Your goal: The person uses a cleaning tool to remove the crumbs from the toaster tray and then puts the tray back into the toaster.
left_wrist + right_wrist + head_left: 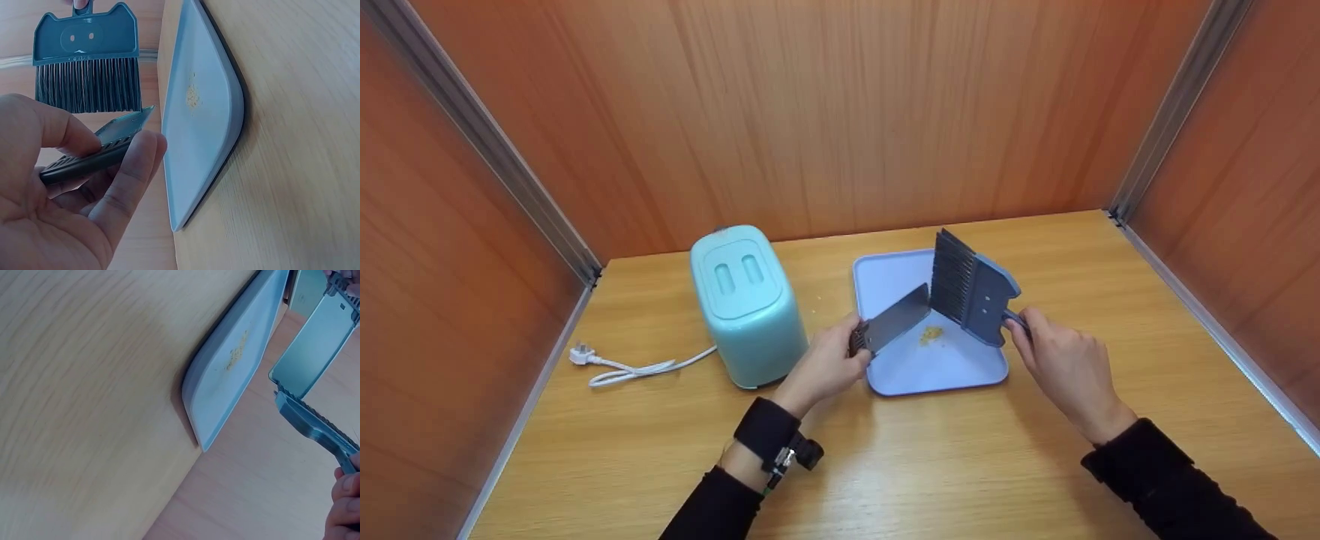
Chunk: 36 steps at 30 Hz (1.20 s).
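Note:
My left hand (823,366) pinches the dark slotted end of a flat metal crumb tray (901,315), holding it tilted above a pale blue tray (941,381). The handle of a dark grey-blue hand brush (990,304) is gripped in my right hand (1069,367). In the left wrist view the brush (87,42) hangs bristles down at the far end of the crumb tray (121,128). Its bristles also meet that end in the right wrist view, at the metal plate's (315,343) lower edge. A small pile of yellowish crumbs (931,334) lies on the blue tray.
A turquoise toaster (757,337) with a lid on top stands left of the tray. Its white cord and plug (634,371) lie on the wooden table (930,465). Wood-patterned panels (847,112) enclose the table at the back and both sides.

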Each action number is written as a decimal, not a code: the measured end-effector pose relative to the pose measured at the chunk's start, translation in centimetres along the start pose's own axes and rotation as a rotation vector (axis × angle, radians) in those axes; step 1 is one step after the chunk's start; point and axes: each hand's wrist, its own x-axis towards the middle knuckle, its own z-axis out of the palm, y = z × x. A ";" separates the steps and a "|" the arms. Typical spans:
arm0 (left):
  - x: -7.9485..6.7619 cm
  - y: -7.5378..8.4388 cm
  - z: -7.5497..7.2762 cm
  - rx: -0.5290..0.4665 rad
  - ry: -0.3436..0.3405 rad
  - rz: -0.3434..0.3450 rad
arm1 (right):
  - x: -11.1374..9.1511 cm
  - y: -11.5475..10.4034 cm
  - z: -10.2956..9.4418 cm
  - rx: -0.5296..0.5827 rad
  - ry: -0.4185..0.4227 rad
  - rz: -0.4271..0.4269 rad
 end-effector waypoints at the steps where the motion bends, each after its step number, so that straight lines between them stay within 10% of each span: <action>1: 0.0 0.0 0.0 0.002 0.001 0.003 | -0.1 0.1 0.1 -0.004 0.002 -0.011; 36: 0.1 -0.1 0.0 0.057 0.023 0.032 | -0.3 0.3 0.0 0.100 -0.099 0.116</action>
